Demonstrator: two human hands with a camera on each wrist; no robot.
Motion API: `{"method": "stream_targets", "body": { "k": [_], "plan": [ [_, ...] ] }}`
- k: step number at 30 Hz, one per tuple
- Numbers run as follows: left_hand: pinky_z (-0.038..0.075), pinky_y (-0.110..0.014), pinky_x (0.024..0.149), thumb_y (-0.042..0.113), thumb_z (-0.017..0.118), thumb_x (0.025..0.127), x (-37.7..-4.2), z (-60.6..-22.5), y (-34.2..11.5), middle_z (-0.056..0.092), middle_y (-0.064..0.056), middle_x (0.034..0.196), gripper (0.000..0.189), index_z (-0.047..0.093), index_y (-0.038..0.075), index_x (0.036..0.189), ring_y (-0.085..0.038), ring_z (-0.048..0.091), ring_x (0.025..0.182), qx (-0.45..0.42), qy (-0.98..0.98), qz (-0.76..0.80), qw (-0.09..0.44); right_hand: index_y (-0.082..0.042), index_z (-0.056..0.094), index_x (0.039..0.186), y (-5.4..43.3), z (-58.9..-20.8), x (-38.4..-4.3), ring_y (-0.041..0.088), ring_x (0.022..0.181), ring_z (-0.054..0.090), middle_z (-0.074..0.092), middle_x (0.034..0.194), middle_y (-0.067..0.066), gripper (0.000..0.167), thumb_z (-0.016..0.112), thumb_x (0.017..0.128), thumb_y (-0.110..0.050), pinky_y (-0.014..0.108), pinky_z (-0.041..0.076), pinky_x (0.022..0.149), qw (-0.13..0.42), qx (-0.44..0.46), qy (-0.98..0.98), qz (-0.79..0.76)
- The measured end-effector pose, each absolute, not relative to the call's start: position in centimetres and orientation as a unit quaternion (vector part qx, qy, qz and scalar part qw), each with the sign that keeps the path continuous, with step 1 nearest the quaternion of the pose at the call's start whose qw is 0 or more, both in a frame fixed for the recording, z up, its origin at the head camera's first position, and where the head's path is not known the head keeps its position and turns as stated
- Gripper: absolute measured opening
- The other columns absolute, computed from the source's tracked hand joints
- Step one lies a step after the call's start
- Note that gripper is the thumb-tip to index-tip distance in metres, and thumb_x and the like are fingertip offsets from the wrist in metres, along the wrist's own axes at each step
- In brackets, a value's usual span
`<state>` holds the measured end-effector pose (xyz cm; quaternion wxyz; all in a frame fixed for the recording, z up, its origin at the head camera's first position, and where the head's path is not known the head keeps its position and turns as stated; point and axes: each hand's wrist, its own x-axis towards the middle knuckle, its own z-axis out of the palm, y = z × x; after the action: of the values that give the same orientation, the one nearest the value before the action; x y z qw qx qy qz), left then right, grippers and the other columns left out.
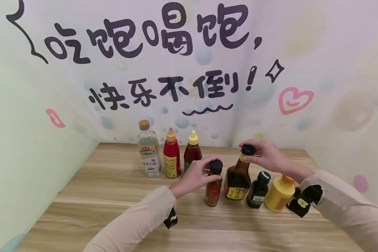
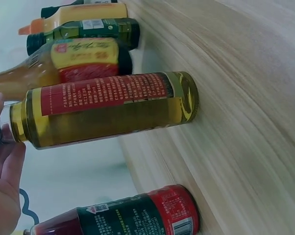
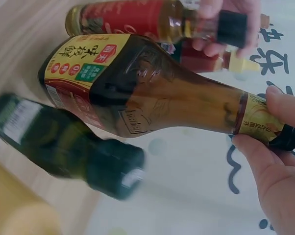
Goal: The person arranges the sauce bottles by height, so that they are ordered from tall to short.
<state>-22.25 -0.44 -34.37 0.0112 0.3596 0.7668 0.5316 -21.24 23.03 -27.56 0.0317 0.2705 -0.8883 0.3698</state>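
My left hand (image 1: 193,176) grips a slim glass bottle (image 1: 212,192) by its neck, just below the black cap. In the left wrist view this bottle (image 2: 108,110) shows a red label and yellow liquid. My right hand (image 1: 264,154) holds a larger brown soy sauce bottle (image 1: 237,178) at the top of its neck, thumb and fingers on either side. Its yellow label and embossed shoulder show in the right wrist view, where the soy sauce bottle (image 3: 152,93) stands close beside the slim one. Both bottles are upright in the head view.
Right of the soy sauce stand a small dark green bottle (image 1: 257,190), a yellow squeeze bottle (image 1: 280,194) and a dark item (image 1: 299,203) partly behind the right sleeve. Behind the left hand are a clear vinegar bottle (image 1: 149,154), a red sauce bottle (image 1: 172,155) and a yellow-tipped bottle (image 1: 193,150).
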Motion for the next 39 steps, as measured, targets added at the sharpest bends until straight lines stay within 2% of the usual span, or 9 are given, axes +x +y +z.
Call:
{"method": "stream_targets", "body": {
  "k": [6,8,15,22,32,39],
  "plan": [
    [0.049,-0.033,0.077,0.004,0.068,0.076,-22.3,-34.3,-0.9,0.06,-0.017,0.106,0.045,0.052,-0.004,0.117,-0.024,0.061,0.092,0.332,0.765,0.551,0.026,0.001,0.054,0.111,22.1,-26.1,-23.0,0.025,0.082,0.062,0.058,0.104,0.02,0.034,0.064,0.08,-0.004,0.032,0.052,0.069,0.05,0.266,-0.906,0.325],
    [0.048,-0.036,0.079,0.002,0.067,0.076,-21.8,-33.5,-1.1,0.06,-0.019,0.106,0.044,0.052,-0.005,0.117,-0.027,0.06,0.094,0.32,0.768,0.554,0.032,0.002,0.054,0.112,21.8,-26.1,-23.6,0.026,0.083,0.062,0.058,0.104,0.02,0.034,0.065,0.079,-0.004,0.034,0.051,0.07,0.053,0.262,-0.909,0.32],
    [0.047,-0.036,0.081,0.002,0.066,0.078,-21.8,-33.3,-1.2,0.058,-0.018,0.109,0.043,0.051,-0.005,0.117,-0.026,0.059,0.096,0.312,0.765,0.561,0.047,0.003,0.056,0.11,20.7,-27.3,-25.8,0.026,0.085,0.061,0.057,0.105,0.02,0.033,0.065,0.078,-0.001,0.036,0.051,0.071,0.048,0.284,-0.906,0.312],
    [0.048,-0.033,0.08,0.003,0.065,0.078,-21.8,-33.2,-1.5,0.058,-0.018,0.111,0.044,0.051,-0.005,0.119,-0.026,0.059,0.096,0.303,0.767,0.564,0.049,0.0,0.056,0.109,18.7,-27.5,-27.6,0.022,0.08,0.061,0.058,0.099,0.016,0.034,0.067,0.077,-0.004,0.033,0.051,0.067,0.04,0.316,-0.902,0.291],
    [0.049,-0.032,0.077,0.003,0.066,0.078,-21.4,-33.5,-1.0,0.06,-0.018,0.105,0.037,0.055,-0.006,0.112,-0.026,0.06,0.092,0.301,0.773,0.556,0.045,-0.002,0.058,0.106,16.9,-28.8,-29.4,0.02,0.076,0.057,0.059,0.091,0.011,0.03,0.067,0.078,-0.006,0.031,0.05,0.066,0.018,0.334,-0.893,0.3],
    [0.049,-0.026,0.076,0.002,0.066,0.077,-21.3,-33.7,-0.6,0.061,-0.017,0.101,0.035,0.056,-0.005,0.11,-0.025,0.061,0.09,0.31,0.763,0.566,0.044,0.0,0.058,0.104,16.8,-29.2,-30.0,0.02,0.073,0.054,0.059,0.089,0.011,0.029,0.068,0.076,-0.003,0.03,0.049,0.063,0.034,0.337,-0.895,0.292]
  ]
}}
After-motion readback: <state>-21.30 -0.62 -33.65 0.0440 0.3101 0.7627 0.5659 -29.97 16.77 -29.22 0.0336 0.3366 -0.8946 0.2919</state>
